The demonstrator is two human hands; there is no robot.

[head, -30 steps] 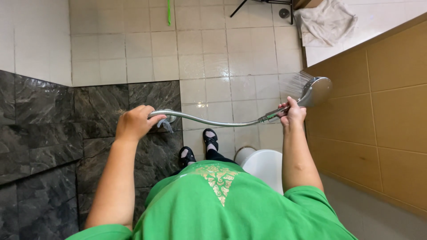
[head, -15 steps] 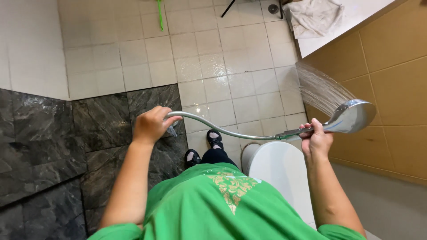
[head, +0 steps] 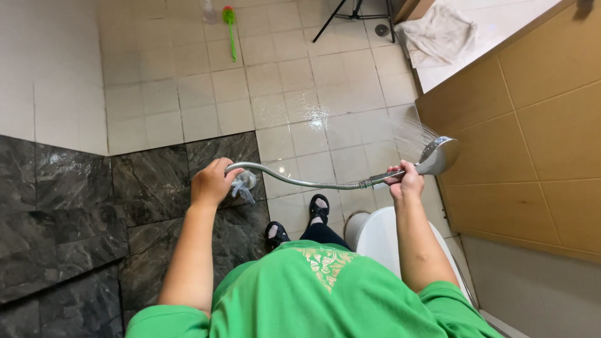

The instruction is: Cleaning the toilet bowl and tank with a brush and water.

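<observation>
Left hand [head: 211, 183]: closed around the wall tap [head: 245, 180], at the dark stone tiles [head: 69, 206], near end of the hose at the fingers.
Hose [head: 294, 182]: flexible metal, sagging in a shallow curve between the two hands, running from the tap rightward.
Right hand [head: 405, 181]: clamped on the handle of the shower head [head: 437, 156], hands well apart.
Shower head: just beyond the right hand, up and to its right, tilted, spraying water toward the tan tiled wall [head: 526, 138].
Toilet [head: 382, 241]: white, below the right hand, beside the forearm.
Green brush [head: 230, 28]: far above the left hand, lying on the pale floor tiles [head: 294, 75].
Cloth [head: 438, 34]: crumpled, whitish, far above the right hand.
</observation>
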